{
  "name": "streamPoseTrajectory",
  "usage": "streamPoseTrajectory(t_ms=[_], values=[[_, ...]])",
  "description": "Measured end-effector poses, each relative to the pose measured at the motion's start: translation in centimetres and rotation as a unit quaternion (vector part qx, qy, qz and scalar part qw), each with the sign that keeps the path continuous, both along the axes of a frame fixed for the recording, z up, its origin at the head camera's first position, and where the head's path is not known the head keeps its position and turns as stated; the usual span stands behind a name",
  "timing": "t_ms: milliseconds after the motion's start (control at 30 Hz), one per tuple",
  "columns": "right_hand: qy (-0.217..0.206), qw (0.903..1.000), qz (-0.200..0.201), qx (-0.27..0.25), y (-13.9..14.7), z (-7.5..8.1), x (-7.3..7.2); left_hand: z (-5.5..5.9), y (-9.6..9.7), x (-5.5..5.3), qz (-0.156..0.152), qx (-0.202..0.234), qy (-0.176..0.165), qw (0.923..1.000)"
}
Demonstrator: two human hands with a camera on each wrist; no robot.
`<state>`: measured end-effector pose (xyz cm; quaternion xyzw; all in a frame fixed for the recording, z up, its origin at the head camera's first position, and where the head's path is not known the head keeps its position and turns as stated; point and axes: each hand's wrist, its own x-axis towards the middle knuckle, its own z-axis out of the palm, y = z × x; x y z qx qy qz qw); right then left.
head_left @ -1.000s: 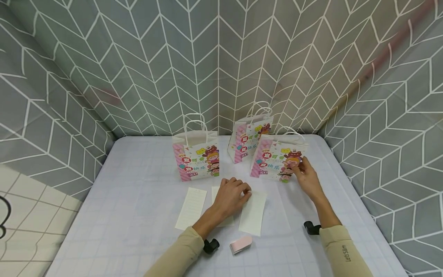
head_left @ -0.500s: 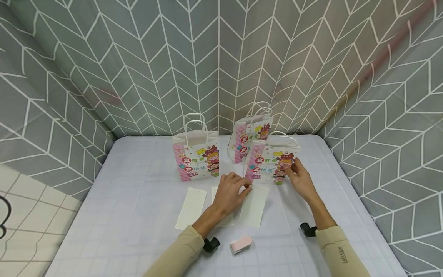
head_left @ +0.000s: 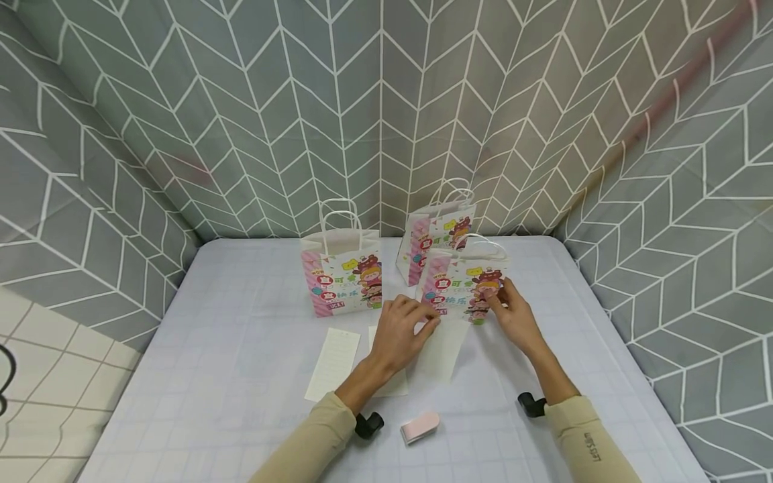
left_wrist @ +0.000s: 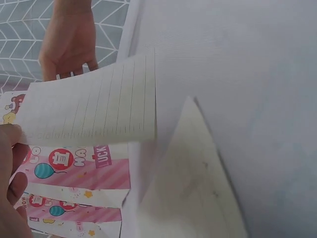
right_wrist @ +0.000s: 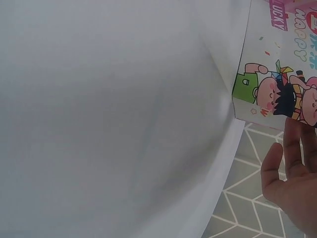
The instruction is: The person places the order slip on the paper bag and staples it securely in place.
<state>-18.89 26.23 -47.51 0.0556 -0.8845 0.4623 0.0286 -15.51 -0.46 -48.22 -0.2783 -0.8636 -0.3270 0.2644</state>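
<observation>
My left hand [head_left: 398, 335] pinches the top edge of a lined paper sheet [head_left: 442, 349] between thumb and finger. The left wrist view shows that sheet [left_wrist: 94, 101] raised off the table in front of a printed bag. My right hand [head_left: 516, 318] holds the right side of a white-and-pink paper gift bag [head_left: 455, 285] with cartoon figures, thumb on its front. The bag stands just behind the pinched sheet, which overlaps its lower front. A second sheet [head_left: 395, 386] lies partly under my left hand, and a third sheet [head_left: 333, 362] lies left of it.
Two similar paper bags stand upright: one bag [head_left: 344, 282] at back left, another bag [head_left: 417, 235] behind the held one. A pink stapler-like object [head_left: 420, 427] lies near the front on the white tablecloth [head_left: 229, 376]. Patterned curtains [head_left: 362, 100] enclose the table.
My right hand has drawn the bag left and toward me, up to the left hand. The sheet in my left hand has lifted at its near end.
</observation>
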Motion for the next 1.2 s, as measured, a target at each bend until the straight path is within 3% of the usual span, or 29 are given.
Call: streamPoseTrajectory(t_ms=[533, 833, 1000, 1200], values=[[0.008, 0.9998, 0.011, 0.013, -1.4, 0.3, 0.3, 2.1, -0.4, -1.0, 0.006, 0.094, 0.076, 0.9926], [0.013, 0.9995, 0.027, 0.010, -1.9, 0.4, 0.5, 2.9, -0.4, -1.9, 0.025, 0.136, 0.123, 0.9827], [0.014, 0.9991, 0.039, 0.009, -2.1, 0.4, 0.5, 3.3, -0.2, -2.5, 0.031, 0.168, 0.112, 0.9789], [0.011, 0.9988, 0.045, 0.014, -2.3, 0.3, 0.5, 3.6, -0.1, -3.2, -0.007, 0.213, 0.074, 0.9741]])
